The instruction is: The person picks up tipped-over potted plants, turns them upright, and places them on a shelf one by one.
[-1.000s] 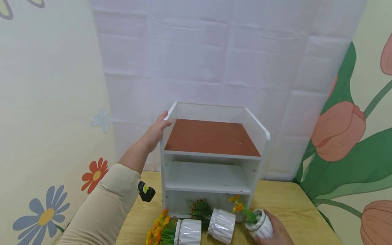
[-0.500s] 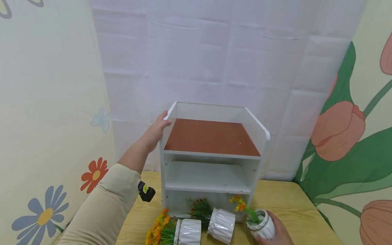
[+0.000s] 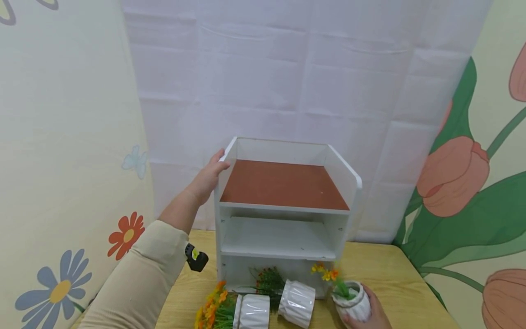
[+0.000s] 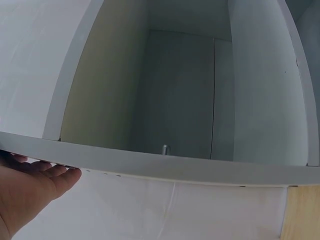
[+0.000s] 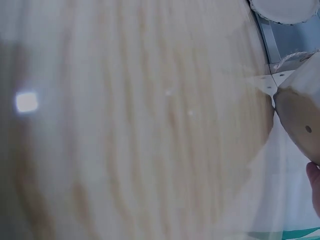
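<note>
My left hand grips the upper left side panel of a white shelf unit, its thumb over the panel's edge. In the left wrist view, the fingers lie against the panel's outer face. Low on the right, my right hand holds a small white ceramic flowerpot, which leans slightly left. Orange artificial flowers on green stems rise from its mouth in front of the unit's lower right corner. The right wrist view catches only part of this pot and a fingertip at its right edge.
Two larger white pots lie tipped over before the unit: one with orange flowers pointing left, another with red-dotted greenery at the bottom compartment. All stand on a wooden table. A white cloth hangs behind.
The small flowerpot in my right hand has shifted slightly right, and its flowers have swung right with it. My left hand and the shelf unit have kept their place.
</note>
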The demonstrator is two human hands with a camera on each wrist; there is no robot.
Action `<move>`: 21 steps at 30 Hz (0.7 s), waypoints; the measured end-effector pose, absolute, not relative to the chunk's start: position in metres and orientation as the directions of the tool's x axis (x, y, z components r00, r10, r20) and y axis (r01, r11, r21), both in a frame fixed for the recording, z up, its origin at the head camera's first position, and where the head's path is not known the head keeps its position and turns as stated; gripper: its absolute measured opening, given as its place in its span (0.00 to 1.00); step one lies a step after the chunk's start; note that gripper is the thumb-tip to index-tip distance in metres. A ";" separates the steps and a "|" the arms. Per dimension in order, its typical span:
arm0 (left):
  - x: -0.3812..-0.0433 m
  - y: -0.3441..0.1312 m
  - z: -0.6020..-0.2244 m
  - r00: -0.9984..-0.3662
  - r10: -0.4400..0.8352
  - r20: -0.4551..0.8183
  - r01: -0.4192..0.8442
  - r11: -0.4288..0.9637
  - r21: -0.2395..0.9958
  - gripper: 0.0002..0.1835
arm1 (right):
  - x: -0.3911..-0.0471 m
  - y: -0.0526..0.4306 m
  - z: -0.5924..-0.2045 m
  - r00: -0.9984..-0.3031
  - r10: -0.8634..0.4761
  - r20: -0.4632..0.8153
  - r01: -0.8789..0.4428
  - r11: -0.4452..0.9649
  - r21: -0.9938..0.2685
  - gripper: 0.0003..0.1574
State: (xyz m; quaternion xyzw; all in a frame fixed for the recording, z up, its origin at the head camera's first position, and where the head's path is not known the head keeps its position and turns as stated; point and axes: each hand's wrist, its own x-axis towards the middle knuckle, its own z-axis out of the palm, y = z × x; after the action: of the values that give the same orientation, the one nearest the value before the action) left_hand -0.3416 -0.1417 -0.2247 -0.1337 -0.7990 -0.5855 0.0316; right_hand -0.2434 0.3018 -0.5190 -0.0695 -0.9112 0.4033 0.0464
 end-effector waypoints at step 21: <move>-0.343 -0.140 -0.224 -0.963 0.176 0.205 0.249 0.282 0.926 0.36 | -0.244 0.316 -0.520 -0.984 0.150 -0.101 0.169 0.569 -0.805 0.76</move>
State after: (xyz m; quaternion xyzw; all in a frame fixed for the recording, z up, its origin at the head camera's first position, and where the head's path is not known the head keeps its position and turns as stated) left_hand -0.3425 -0.1405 -0.2241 -0.1329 -0.8001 -0.5841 0.0311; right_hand -0.2443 0.3164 -0.5200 -0.0900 -0.8856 0.4555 -0.0107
